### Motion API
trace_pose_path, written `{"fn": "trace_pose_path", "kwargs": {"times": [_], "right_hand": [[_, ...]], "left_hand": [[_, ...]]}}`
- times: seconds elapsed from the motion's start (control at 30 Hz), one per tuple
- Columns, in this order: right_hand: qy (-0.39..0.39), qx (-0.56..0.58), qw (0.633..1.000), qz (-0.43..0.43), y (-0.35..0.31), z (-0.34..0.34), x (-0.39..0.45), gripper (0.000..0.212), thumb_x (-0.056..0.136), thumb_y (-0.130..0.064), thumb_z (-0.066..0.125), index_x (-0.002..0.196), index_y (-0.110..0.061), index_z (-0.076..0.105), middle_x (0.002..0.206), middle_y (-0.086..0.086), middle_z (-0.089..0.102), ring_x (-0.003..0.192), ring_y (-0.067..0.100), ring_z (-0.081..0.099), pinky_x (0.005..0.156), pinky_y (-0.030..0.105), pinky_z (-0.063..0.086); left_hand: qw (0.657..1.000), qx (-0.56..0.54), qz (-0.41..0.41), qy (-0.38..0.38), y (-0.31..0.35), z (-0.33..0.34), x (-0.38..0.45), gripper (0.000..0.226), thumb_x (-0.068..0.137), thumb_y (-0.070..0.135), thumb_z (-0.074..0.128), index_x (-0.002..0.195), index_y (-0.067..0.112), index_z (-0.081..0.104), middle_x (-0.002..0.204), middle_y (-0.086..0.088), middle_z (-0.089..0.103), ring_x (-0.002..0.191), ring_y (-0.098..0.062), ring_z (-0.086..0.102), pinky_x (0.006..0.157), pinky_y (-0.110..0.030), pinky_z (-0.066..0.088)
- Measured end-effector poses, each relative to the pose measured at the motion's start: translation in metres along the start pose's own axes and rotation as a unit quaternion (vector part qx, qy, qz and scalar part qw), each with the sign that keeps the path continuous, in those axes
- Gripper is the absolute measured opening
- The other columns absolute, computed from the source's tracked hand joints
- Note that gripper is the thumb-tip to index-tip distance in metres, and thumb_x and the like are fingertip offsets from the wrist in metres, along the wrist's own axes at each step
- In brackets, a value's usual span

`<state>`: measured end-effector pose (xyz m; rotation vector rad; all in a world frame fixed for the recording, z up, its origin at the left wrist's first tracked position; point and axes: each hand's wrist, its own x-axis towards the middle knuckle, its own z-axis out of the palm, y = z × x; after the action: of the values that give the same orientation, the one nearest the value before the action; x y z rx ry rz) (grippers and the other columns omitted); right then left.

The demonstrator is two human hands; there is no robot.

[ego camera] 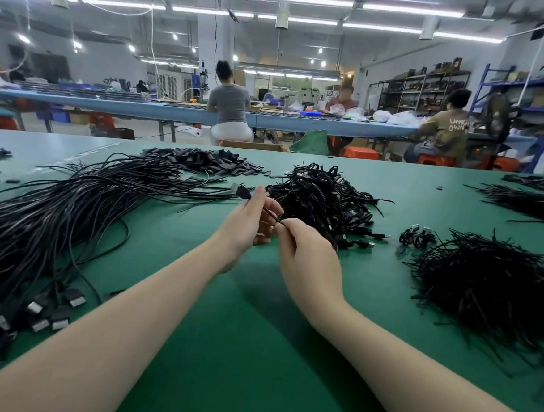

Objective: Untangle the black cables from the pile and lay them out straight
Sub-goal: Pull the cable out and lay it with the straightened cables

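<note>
A tangled pile of black cables [323, 196] lies on the green table [238, 348] just beyond my hands. My left hand [251, 225] holds one black cable [271, 214] near its plug [240, 191], which sticks up past the fingertips. My right hand [305, 256] pinches the same cable a little further along, close beside the left hand. A large sheaf of straightened black cables [54, 216] spreads across the left of the table, their metal-tipped plugs [54, 313] lying at the near left.
A heap of short black ties [490, 292] lies at the right, with a small coiled bundle [418, 238] beside it. More black bundles [535, 201] lie at the far right and small black pieces [203, 160] at the back. Several people sit at a long bench [174, 110] behind.
</note>
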<state>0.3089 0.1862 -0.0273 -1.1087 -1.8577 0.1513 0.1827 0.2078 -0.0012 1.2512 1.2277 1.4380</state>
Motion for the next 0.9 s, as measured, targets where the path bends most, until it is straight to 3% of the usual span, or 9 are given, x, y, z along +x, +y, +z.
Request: {"fn": "trace_pose_path", "kwargs": {"times": [0.13,0.23,0.3,0.53,0.6,0.67,0.73,0.8,0.9], "right_hand": [[-0.097,0.114,0.987,-0.053,-0.005,-0.002,-0.001,0.022,0.098,-0.028,0.049,0.094,-0.014,0.066,0.078,0.001,0.066,0.07,0.024,0.056,0.066,0.04,0.049],[-0.156,0.164,0.972,-0.054,-0.004,-0.001,-0.002,0.024,0.099,-0.027,0.049,0.105,-0.016,0.069,0.056,-0.018,0.056,0.051,0.005,0.046,0.053,0.023,0.039],[-0.158,0.179,0.97,-0.046,-0.003,0.001,-0.004,0.024,0.1,-0.028,0.048,0.107,-0.019,0.069,0.048,-0.021,0.047,0.046,0.004,0.04,0.048,0.016,0.028],[-0.167,0.208,0.963,-0.046,-0.009,0.003,-0.011,0.024,0.1,-0.026,0.047,0.107,-0.019,0.068,0.046,-0.019,0.044,0.043,0.005,0.037,0.046,0.015,0.027],[-0.181,0.214,0.958,-0.056,-0.01,0.004,-0.011,0.026,0.101,-0.028,0.045,0.111,-0.02,0.067,0.047,-0.019,0.043,0.045,0.006,0.036,0.047,0.015,0.026],[-0.215,0.213,0.95,-0.069,-0.009,0.005,-0.011,0.028,0.101,-0.031,0.045,0.115,-0.02,0.067,0.047,-0.017,0.042,0.046,0.004,0.035,0.049,0.016,0.028],[-0.243,0.216,0.943,-0.064,-0.009,0.004,-0.011,0.028,0.1,-0.033,0.046,0.11,-0.021,0.069,0.049,-0.014,0.04,0.049,0.004,0.034,0.051,0.02,0.031],[-0.214,0.234,0.948,-0.037,-0.007,-0.001,-0.006,0.025,0.097,-0.033,0.053,0.089,-0.019,0.071,0.048,-0.013,0.038,0.049,0.005,0.033,0.05,0.022,0.029],[-0.107,0.246,0.963,0.009,0.0,-0.009,0.007,0.036,0.089,-0.032,0.066,0.063,-0.008,0.059,0.05,-0.011,0.04,0.05,0.005,0.032,0.049,0.024,0.027]], "left_hand": [[0.996,0.007,-0.058,-0.071,0.034,-0.014,-0.002,0.07,0.101,0.054,0.019,0.074,0.017,0.071,0.068,0.001,0.068,0.06,-0.012,0.064,0.055,-0.021,0.051],[0.987,0.041,-0.105,-0.114,0.06,-0.03,-0.005,0.077,0.097,0.062,0.02,0.069,0.02,0.078,0.074,-0.002,0.073,0.064,-0.015,0.07,0.056,-0.023,0.056],[0.978,0.095,-0.117,-0.143,0.068,-0.035,-0.007,0.074,0.095,0.066,0.021,0.08,0.022,0.079,0.083,-0.004,0.075,0.072,-0.016,0.072,0.058,-0.024,0.056],[0.961,0.151,-0.109,-0.204,0.079,-0.041,-0.013,0.063,0.1,0.054,0.029,0.089,0.017,0.078,0.091,-0.008,0.074,0.085,-0.02,0.072,0.063,-0.026,0.056],[0.973,0.079,-0.085,-0.197,0.087,-0.041,-0.014,0.066,0.101,0.052,0.027,0.082,0.016,0.079,0.085,-0.008,0.074,0.081,-0.019,0.072,0.064,-0.027,0.057],[0.976,-0.059,-0.077,-0.193,0.095,-0.044,-0.015,0.065,0.101,0.049,0.03,0.071,0.015,0.077,0.07,-0.002,0.069,0.067,-0.016,0.07,0.06,-0.027,0.057],[0.946,-0.148,-0.101,-0.27,0.105,-0.051,-0.021,0.056,0.097,0.047,0.036,0.064,0.019,0.071,0.056,0.006,0.059,0.051,-0.01,0.06,0.053,-0.023,0.052],[0.915,-0.092,-0.124,-0.374,0.111,-0.06,-0.026,0.047,0.091,0.048,0.044,0.063,0.018,0.068,0.049,0.006,0.056,0.044,-0.01,0.054,0.047,-0.021,0.047],[0.868,0.18,-0.182,-0.426,0.102,-0.055,-0.029,0.053,0.089,0.053,0.042,0.075,0.015,0.075,0.06,-0.005,0.068,0.054,-0.017,0.065,0.05,-0.022,0.049]]}}
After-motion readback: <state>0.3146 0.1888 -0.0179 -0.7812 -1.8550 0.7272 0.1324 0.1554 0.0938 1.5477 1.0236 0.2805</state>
